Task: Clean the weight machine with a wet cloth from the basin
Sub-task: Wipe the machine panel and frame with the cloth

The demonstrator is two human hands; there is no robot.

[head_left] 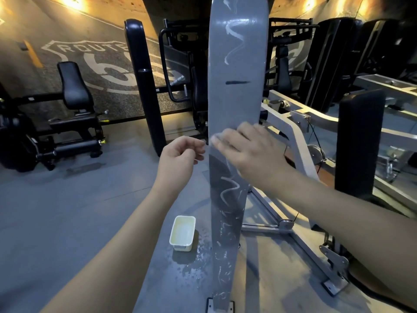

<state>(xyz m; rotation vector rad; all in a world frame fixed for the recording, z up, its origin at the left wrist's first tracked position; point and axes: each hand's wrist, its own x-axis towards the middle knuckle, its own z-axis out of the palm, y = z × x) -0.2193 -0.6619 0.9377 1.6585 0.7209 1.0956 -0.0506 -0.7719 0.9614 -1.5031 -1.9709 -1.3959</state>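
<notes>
Centre obstructed by tall grey painted metal upright column (237, 98), pale yellow rectangular plastic basin (182, 233) just left of its base, open grey floor (67, 211) further left, silver steel frame struts (293, 141) and black padded upright (358, 141) crowd the right side.

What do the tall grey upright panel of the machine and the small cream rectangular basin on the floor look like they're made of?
The tall grey upright panel looks like painted metal, smooth and semi-glossy: light streaks reflect on it. The small cream rectangular basin is probably plastic: thin moulded walls, rounded rim; enamel can't be excluded.
</notes>
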